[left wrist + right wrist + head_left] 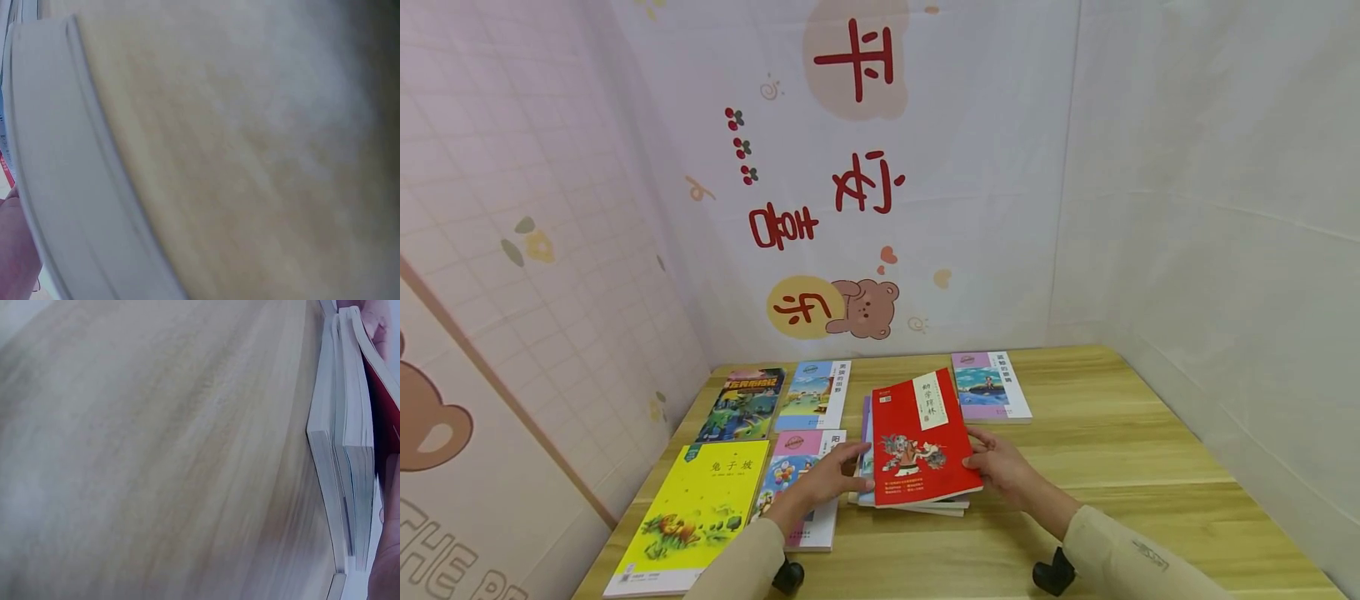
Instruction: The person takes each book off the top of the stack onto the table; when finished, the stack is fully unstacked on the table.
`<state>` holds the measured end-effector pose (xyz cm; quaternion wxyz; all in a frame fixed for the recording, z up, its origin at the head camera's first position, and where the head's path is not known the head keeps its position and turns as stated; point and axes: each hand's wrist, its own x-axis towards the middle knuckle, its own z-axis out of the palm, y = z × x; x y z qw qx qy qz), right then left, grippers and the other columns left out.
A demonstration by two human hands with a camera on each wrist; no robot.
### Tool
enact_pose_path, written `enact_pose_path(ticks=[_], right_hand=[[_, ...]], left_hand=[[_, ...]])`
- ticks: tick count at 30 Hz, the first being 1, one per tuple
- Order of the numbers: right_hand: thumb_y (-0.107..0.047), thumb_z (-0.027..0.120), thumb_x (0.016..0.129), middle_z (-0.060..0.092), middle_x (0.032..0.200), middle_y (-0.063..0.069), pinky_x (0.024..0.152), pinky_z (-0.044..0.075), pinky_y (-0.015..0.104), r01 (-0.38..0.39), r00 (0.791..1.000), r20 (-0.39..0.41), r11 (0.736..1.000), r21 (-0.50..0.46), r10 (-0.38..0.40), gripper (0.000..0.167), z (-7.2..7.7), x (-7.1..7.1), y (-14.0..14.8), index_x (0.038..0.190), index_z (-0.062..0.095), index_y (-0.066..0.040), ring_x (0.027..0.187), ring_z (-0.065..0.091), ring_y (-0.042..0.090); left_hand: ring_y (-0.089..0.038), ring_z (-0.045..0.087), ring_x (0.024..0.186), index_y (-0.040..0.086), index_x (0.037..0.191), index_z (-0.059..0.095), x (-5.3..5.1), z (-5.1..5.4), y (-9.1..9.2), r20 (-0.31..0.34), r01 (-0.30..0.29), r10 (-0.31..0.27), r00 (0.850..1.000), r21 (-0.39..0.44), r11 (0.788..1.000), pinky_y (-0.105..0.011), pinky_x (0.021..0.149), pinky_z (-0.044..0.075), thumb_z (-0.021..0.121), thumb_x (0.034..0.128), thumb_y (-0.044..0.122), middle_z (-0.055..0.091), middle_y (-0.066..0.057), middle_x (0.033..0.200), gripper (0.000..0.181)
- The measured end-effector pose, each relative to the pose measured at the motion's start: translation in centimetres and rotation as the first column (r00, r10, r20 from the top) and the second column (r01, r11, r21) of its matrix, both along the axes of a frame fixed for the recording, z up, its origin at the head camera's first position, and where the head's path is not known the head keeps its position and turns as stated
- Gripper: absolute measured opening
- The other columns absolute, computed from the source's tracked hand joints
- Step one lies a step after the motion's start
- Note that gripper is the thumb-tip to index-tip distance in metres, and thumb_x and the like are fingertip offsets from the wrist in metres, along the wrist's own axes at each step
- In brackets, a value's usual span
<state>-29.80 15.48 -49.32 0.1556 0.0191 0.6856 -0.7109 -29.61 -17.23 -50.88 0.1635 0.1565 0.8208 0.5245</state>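
Observation:
A red book (917, 442) with a cream title strip lies at a slant over a small stack of books (951, 505) in the head view. My right hand (1003, 471) grips its right edge, thumb on the cover. The right wrist view shows the red book tilted up from the stack's white page edges (356, 412), with part of my right hand (387, 531) beside it. At the left side, my left hand (827, 483) has fingers and thumb spread against the edges of the stack and the red book. Only a sliver of this hand (15, 244) enters the left wrist view.
On the wooden table (1120, 492), a yellow book (692, 508), a dark green comic-style book (743, 406), a blue-covered book (812, 396) and a pink-and-blue book (812, 525) lie left. Another pink-and-blue book (991, 387) lies behind right. Printed cloth walls (985, 192) stand around the table.

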Motion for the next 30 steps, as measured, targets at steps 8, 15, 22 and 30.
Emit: enact_pose_path(ticks=[8, 15, 22, 30], right_hand=[[0.004, 0.056, 0.091, 0.055, 0.136, 0.026, 0.077, 0.058, 0.045, 0.009, 1.0, -0.008, 1.0, -0.015, -0.009, 0.067, 0.2, -0.1, 0.6, 0.153, 0.032, -0.004, 0.094, 0.069, 0.031], [0.006, 0.054, 0.091, 0.051, 0.139, 0.028, 0.076, 0.059, 0.041, -0.04, 0.998, -0.048, 0.997, -0.06, 0.037, 0.071, 0.2, -0.3, 1.3, 0.155, 0.024, 0.0, 0.095, 0.069, 0.029], [0.004, 0.054, 0.093, 0.053, 0.138, 0.026, 0.078, 0.059, 0.041, -0.045, 0.997, -0.061, 0.996, -0.081, 0.04, 0.071, 0.6, -0.8, 2.0, 0.156, 0.023, -0.002, 0.095, 0.069, 0.028], [0.004, 0.051, 0.095, 0.04, 0.149, 0.029, 0.081, 0.058, 0.04, -0.058, 0.995, -0.083, 0.995, -0.087, 0.05, 0.071, 1.4, -1.5, 3.0, 0.158, 0.019, -0.004, 0.098, 0.068, 0.026]], left_hand=[[-0.044, 0.031, 0.141, 0.006, 0.153, 0.037, 0.2, 0.2, -0.1, 0.006, -0.019, 0.019, 1.0, -0.012, 1.0, -0.054, 0.109, 0.035, 0.076, 0.0893, 0.021, 0.028, -0.02, 0.155, 0.077], [-0.043, 0.032, 0.14, 0.005, 0.154, 0.036, 0.4, 0.3, 0.0, 0.016, -0.012, 0.012, 1.0, 0.008, 1.0, -0.053, 0.109, 0.036, 0.076, 0.0891, 0.021, 0.031, -0.019, 0.154, 0.078], [-0.043, 0.032, 0.14, 0.007, 0.153, 0.038, 0.3, 0.3, 0.0, 0.015, -0.02, 0.02, 1.0, -0.003, 1.0, -0.054, 0.11, 0.034, 0.077, 0.0883, 0.02, 0.03, -0.019, 0.154, 0.077], [-0.045, 0.032, 0.14, 0.005, 0.152, 0.038, 0.3, 0.4, 0.0, -0.008, -0.007, 0.007, 1.0, -0.012, 1.0, -0.057, 0.11, 0.032, 0.077, 0.0884, 0.02, 0.031, -0.021, 0.154, 0.077]])
